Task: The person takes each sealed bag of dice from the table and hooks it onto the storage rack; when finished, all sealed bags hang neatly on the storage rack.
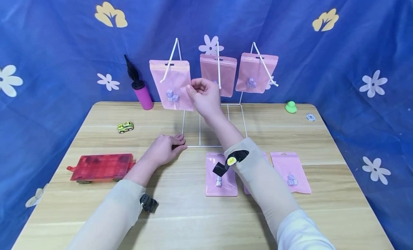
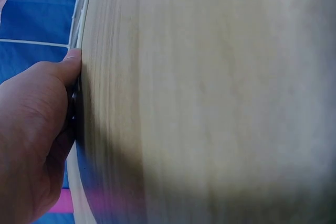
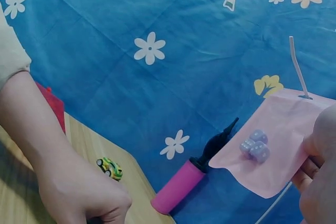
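Note:
A white wire rack stands on the table with three hooks rising at its back. My left hand grips the front left corner of its base; in the left wrist view the thumb lies along the wire. A pink zip bag with purple dice hangs on the left hook through its slot. My right hand pinches that bag's right edge between thumb and fingers. Two similar bags hang on the middle hook and the right hook, the middle one partly behind my right hand.
Pink bags with dice lie in front, a left one and a right one, another mostly under my forearm. Left are a red cart, toy car and pink pump. A green duck and chip stand right.

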{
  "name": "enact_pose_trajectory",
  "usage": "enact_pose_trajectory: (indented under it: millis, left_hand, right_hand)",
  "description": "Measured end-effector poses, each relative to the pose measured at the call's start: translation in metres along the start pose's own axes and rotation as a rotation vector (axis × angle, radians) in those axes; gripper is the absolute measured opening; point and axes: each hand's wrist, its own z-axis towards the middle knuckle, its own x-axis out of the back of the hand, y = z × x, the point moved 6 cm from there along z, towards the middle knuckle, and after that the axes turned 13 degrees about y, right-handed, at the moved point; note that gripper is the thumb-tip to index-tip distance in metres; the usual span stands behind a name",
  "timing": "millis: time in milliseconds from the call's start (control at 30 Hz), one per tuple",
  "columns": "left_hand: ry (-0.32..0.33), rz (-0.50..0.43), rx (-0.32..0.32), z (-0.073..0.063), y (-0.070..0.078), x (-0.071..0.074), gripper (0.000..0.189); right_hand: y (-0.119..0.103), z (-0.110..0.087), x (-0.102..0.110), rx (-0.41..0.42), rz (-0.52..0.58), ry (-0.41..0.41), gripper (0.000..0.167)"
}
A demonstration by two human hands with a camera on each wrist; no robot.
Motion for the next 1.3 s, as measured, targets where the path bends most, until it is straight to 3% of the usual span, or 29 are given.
enact_pose_trajectory:
  millis: [367,600,800,967,1133,1300]
  left_hand:
    - [-0.009,-0.001,0.013,-0.003,0.002,-0.003,0.035]
    - [-0.007,-0.005,0.008,-0.002,0.003,-0.004,0.035]
    - [-0.029,0.000,0.041,-0.002,0.002,-0.004,0.036]
    - [-0.021,-0.009,0.032,0.000,0.003,-0.003,0.035]
    - [-0.023,-0.003,0.031,0.000,0.000,-0.003,0.035]
    - [-0.023,-0.013,0.049,0.001,-0.001,-0.002,0.035]
  right_hand:
    - [0.007,0.014,-0.001,0.021,-0.043,0.090,0.003]
    - [0.009,0.020,-0.002,0.048,-0.088,0.091,0.007]
    - [0.009,0.020,0.003,0.034,-0.118,0.017,0.012]
    - [0.003,0.015,0.016,0.110,-0.195,-0.088,0.020]
    - [-0.006,0.006,0.033,0.155,-0.192,-0.173,0.024]
    - [-0.010,-0.004,0.059,0.123,-0.206,-0.228,0.028]
